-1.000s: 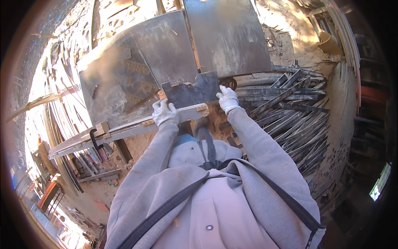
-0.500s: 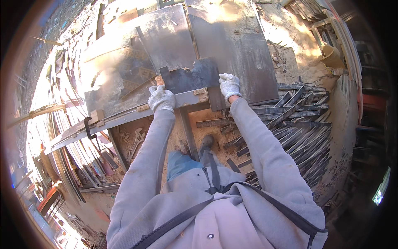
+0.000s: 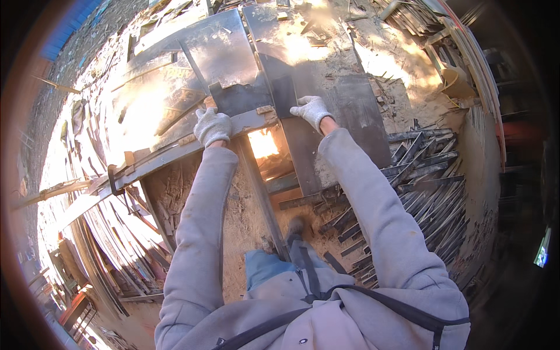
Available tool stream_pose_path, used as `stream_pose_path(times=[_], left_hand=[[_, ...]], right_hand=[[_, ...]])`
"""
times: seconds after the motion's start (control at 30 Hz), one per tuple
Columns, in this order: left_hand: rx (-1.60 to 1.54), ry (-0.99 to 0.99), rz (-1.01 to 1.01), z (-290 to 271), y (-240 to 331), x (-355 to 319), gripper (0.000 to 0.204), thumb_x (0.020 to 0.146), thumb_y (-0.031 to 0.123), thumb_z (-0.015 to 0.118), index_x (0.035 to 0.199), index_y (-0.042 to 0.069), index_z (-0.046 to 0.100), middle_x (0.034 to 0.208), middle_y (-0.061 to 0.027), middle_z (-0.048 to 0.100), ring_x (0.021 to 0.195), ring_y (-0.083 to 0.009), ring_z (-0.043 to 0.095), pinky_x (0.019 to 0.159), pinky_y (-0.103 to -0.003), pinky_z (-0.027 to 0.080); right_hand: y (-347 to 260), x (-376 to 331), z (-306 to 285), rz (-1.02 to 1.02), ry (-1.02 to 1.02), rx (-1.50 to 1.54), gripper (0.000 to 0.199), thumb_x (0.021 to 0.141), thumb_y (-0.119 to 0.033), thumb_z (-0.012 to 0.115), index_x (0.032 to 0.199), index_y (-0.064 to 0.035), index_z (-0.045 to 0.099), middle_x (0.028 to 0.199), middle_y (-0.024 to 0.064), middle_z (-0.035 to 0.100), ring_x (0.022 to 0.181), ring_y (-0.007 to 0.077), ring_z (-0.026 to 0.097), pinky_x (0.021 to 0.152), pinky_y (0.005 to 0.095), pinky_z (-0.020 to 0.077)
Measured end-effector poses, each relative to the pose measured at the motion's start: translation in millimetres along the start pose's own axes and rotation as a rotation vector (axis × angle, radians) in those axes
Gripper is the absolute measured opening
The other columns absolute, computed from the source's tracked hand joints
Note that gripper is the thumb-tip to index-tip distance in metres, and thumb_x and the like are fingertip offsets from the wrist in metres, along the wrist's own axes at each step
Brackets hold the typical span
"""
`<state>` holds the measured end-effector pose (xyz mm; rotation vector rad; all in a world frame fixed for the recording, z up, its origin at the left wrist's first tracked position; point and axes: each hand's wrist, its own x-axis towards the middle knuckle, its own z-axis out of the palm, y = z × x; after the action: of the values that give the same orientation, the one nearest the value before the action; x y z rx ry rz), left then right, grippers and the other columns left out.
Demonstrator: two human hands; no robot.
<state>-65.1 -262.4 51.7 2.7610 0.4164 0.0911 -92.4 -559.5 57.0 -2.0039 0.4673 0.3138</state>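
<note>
Gripping: left hand [image 3: 212, 126] clamped on steel bar [image 3: 175, 154]
Right hand [image 3: 312, 109]: flat on dark metal sheet [image 3: 326, 93]
Bar axis: running crosswise, leftward from both hands; left nearer

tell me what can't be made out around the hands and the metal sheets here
Head view only:
- Fingertips of the left hand: curled over the metal bar, so the grip underneath is hidden.
- Palm of the right hand: pressed flat on the dark metal sheet, contact hidden by the glove.
- Surface of the left sheet: washed out by sun glare.
- Sheet tops: cut off at the upper edge.
</note>
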Motion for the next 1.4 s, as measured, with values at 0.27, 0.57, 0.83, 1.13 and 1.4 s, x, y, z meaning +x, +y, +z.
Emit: stream_pose_path(times=[0.27,0.57,0.83,1.13,1.4], left_hand=[[0.033,-0.082,-0.001,-12,-4,-3,0.039,0.091,0.027,0.056,0.123,0.014,0.075,0.13,-0.0184,0.065,0.113,-0.0409,0.068,0.097,-0.05,0.053],[0.1,-0.204,-0.069,-28,8,-9,0.038,0.091,0.023,0.056,0.125,0.014,0.071,0.128,-0.0159,0.064,0.107,-0.0383,0.069,0.093,-0.051,0.053],[0.002,-0.213,-0.064,-36,10,9,0.032,0.088,0.018,0.063,0.118,0.012,0.071,0.119,-0.0156,0.065,0.101,-0.0384,0.069,0.086,-0.051,0.055],[0.044,-0.33,-0.151,-21,1,-3,0.032,0.092,0.028,0.062,0.121,0.016,0.069,0.124,-0.0135,0.062,0.105,-0.0369,0.068,0.09,-0.052,0.054],[-0.187,-0.513,-0.264,-29,-4,29,0.085,0.079,0.045,0.084,0.147,0.01,0.049,0.142,-0.0205,0.047,0.138,-0.0392,0.046,0.113,-0.049,0.042]], right_hand=[[19,-119,-60,-0.742,0.613,-0.472,0.031,0.074,0.0,0.08,0.101,-0.0132,0.075,0.123,0.0113,0.07,0.105,0.0318,0.068,0.089,0.0434,0.0574],[-61,-40,-83,-0.912,0.588,-0.397,0.03,0.073,0.003,0.076,0.098,-0.0107,0.07,0.121,0.0132,0.07,0.108,0.0364,0.067,0.088,0.0466,0.0574],[-104,136,-36,-0.915,0.562,-0.55,0.016,0.08,-0.006,0.075,0.094,-0.0099,0.068,0.12,0.0138,0.07,0.105,0.0367,0.066,0.091,0.0486,0.054],[-135,79,-55,0.288,-0.152,0.091,0.022,0.095,-0.02,0.077,0.104,-0.0017,0.071,0.082,0.0093,0.074,0.067,0.0148,0.068,0.058,0.0328,0.0535],[167,-216,-539,-0.04,1.064,1.006,0.019,0.106,-0.014,0.057,0.106,0.0008,0.069,0.101,0.0139,0.073,0.093,0.0247,0.072,0.088,0.0334,0.0644]])
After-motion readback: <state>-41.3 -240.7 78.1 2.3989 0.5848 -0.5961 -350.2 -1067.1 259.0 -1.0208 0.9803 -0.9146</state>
